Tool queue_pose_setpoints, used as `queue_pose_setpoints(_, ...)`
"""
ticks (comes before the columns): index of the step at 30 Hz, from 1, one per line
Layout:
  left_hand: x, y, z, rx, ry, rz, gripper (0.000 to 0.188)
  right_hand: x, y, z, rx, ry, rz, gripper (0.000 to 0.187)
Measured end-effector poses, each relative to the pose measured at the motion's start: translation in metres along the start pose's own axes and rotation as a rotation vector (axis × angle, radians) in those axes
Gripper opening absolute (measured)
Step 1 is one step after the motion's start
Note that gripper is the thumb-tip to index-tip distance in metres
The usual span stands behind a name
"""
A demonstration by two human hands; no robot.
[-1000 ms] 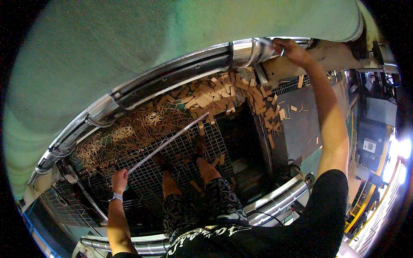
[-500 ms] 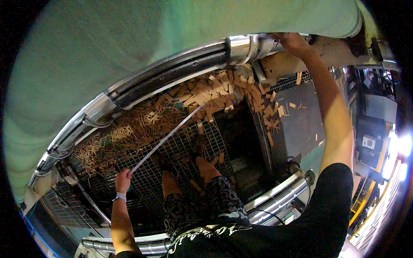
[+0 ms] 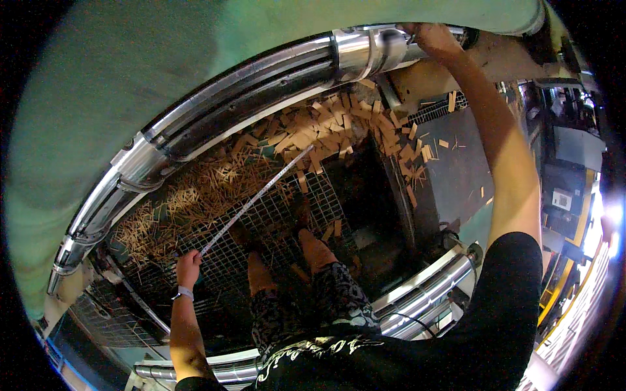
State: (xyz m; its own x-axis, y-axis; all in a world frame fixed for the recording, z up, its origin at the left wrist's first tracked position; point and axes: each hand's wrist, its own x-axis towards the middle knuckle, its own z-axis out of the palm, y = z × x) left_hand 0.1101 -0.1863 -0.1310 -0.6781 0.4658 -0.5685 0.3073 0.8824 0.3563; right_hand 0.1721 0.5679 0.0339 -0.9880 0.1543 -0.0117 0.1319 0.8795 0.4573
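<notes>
My left hand (image 3: 188,266) is closed low on the left, above the floor grating. From it a long white marked strip, a tape measure (image 3: 254,199), slants up and to the right, its far end in the air over the heap of cardboard pieces. My right arm reaches far forward. At its end my right hand (image 3: 435,40) is bent over the right part of a shiny metal shaft (image 3: 355,55), fingers curled near a small dark part. What those fingers hold is too small to make out. Over the shaft hangs a large green sheet or roll (image 3: 163,58).
Cardboard offcuts (image 3: 326,127) and thin strips (image 3: 208,186) litter the floor beneath the shaft. My legs stand by the wire grating (image 3: 261,221), next to a dark opening (image 3: 365,189). Behind me runs a shiny roller (image 3: 427,287). Machinery (image 3: 567,169) stands at the right.
The shaft and my right hand sit higher in the picture. My left hand keeps its hold on the extended tape measure, and my right hand stays at the shaft.
</notes>
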Motion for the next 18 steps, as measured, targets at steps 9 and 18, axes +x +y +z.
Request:
queue_pose_setpoints(9, 0.004, -0.004, 0.008, 0.017, 0.093, 0.137, 0.016, -0.006, -0.011, 0.010, 0.245, 0.146, 0.007, 0.030)
queue_pose_setpoints(18, 0.003, 0.007, 0.004, 0.005, 0.044, 0.047, 0.014, -0.027, -0.051, -0.028, 0.304, 0.038, 0.157, 0.034)
